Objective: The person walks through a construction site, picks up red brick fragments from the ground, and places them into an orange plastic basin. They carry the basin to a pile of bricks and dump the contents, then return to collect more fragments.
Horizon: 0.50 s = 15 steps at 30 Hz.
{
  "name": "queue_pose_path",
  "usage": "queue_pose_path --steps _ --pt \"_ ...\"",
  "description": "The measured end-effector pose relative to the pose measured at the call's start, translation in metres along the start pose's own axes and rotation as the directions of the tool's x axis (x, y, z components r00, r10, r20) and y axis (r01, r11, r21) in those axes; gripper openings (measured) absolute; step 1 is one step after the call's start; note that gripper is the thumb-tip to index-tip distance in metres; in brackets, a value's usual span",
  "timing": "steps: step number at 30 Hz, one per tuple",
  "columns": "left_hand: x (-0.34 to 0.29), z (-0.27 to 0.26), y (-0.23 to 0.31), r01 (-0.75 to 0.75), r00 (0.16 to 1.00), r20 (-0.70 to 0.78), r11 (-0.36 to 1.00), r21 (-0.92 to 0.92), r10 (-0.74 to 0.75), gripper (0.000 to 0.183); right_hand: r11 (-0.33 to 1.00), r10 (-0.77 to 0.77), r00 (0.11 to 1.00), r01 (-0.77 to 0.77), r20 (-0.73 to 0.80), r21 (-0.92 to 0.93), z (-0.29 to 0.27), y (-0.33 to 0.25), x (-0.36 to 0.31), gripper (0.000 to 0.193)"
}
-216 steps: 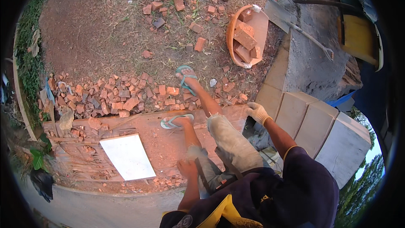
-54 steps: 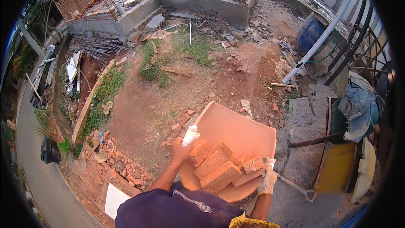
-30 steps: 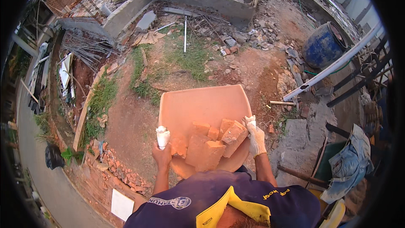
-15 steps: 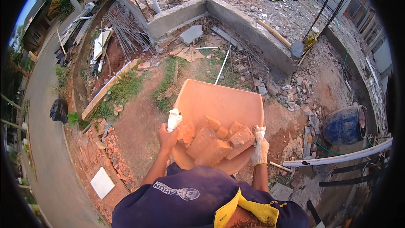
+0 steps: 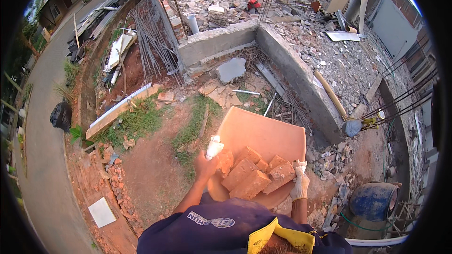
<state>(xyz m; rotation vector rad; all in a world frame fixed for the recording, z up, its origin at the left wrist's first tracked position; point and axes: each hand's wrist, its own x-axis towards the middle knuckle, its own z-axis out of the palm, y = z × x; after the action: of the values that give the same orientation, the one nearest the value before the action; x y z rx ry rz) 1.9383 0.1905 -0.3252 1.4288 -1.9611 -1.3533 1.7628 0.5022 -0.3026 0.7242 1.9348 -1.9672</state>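
Observation:
Against the front of my body I carry an orange tray-like container (image 5: pixel 263 127) with raised sides, holding several reddish broken bricks (image 5: pixel 245 174). My left hand (image 5: pixel 205 165), bare-skinned at the wrist, is closed at the left side, where a white wrapped grip or cloth (image 5: pixel 215 147) sticks up above the fingers. On the opposite side my right hand (image 5: pixel 299 183), in a pale knit glove, is closed on the rim or grip. The bricks lie jumbled toward the near end, and the far part of the tray's orange floor shows bare. The underside is hidden.
Ahead stands a low concrete wall corner (image 5: pixel 256 30), with rubble (image 5: pixel 306 42) beyond it. Bent rebar (image 5: pixel 153 42) lies at the left. A wooden plank (image 5: pixel 117 113) borders grass. A blue drum (image 5: pixel 374 201) is at the right; a white tile (image 5: pixel 101 212) lies near left.
The view has shifted, and more of the wall and rubble ahead now shows. The tray appears further right and lower in the picture, with both hands still on it.

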Motion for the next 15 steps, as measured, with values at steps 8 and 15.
queue_pose_path --steps 8,15 --pt "0.129 -0.007 0.075 0.038 0.999 -0.012 0.998 -0.053 -0.039 0.033 0.996 -0.089 0.987 0.086 0.134 0.026 0.137 -0.091 0.05 0.015" --pt "0.217 0.006 0.116 0.101 0.993 -0.042 0.974 -0.201 -0.112 0.035 0.995 -0.07 0.985 0.08 0.16 -0.059 0.227 -0.141 0.101 0.017"
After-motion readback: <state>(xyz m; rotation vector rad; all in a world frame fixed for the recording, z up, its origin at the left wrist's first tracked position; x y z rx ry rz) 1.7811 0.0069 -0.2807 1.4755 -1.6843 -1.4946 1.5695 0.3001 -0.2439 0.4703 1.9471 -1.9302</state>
